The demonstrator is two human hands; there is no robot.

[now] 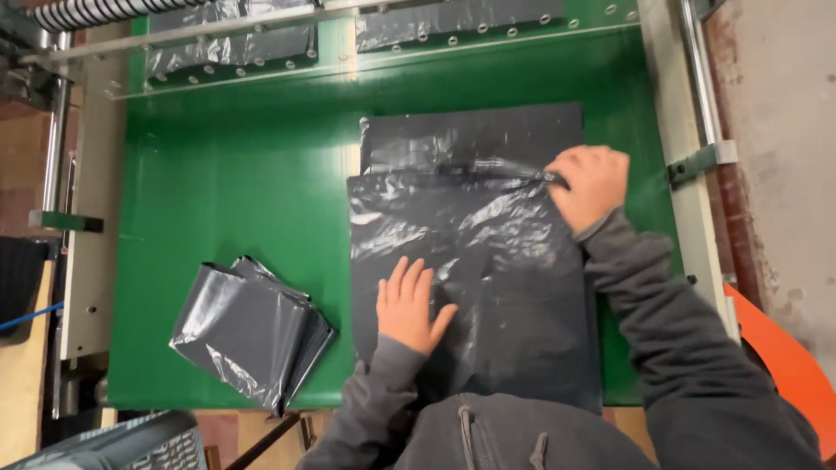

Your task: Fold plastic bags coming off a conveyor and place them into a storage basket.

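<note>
Both hands are down on the black plastic bag stack (470, 261), which lies flat on the green desk (235, 174), right of centre and running from the middle down to the 6 o'clock edge. The left hand (407, 305) is spread open, palm pressed flat on the lower part of the top sheet, fingers fanned toward 12 o'clock. The right hand (592, 184) is up at about 2 o'clock from it, closed in a pinch on the far edge of the top sheet, which puckers into a ridge running toward 9 o'clock from the fingers. Beneath that lifted edge, more black sheet shows, reaching further toward 12 o'clock. Both arms wear grey hooded-sweatshirt sleeves.

Over at 8 o'clock, well apart from the hands, sits a folded bundle of bags (252, 331), tilted at an angle near the desk's front edge. At 12 o'clock, more black film (235, 39) hangs under a clear guard bar (392, 52) across the machine.
</note>
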